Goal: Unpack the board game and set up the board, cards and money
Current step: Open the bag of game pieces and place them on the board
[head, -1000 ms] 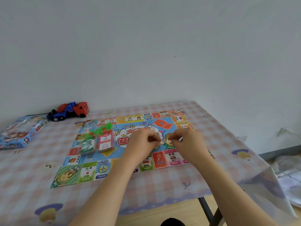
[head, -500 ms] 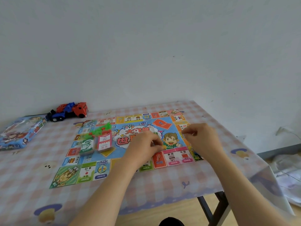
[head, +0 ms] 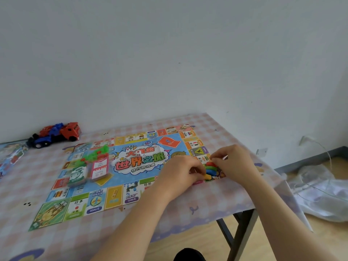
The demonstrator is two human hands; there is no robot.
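Head view shows the board (head: 131, 166) spread flat on the bench (head: 188, 213), printed side up, so that part of the setup looks done. Both hands work at its near right corner. The left hand (head: 178, 174) grips the near side of a small stack of coloured pieces (head: 211, 169) with curled fingers. The right hand (head: 235, 162) pinches the top of the same stack, probably to pull the pieces apart or out of a wrapper; which is too small to tell. The money pack (head: 77, 175) and card pack (head: 99, 167) lie side by side on the board's left half, seemingly wrapped, with green houses (head: 96, 153) just beyond them. I judge they are parked there until they get sorted. A die (head: 138, 153) sits on the centre title.
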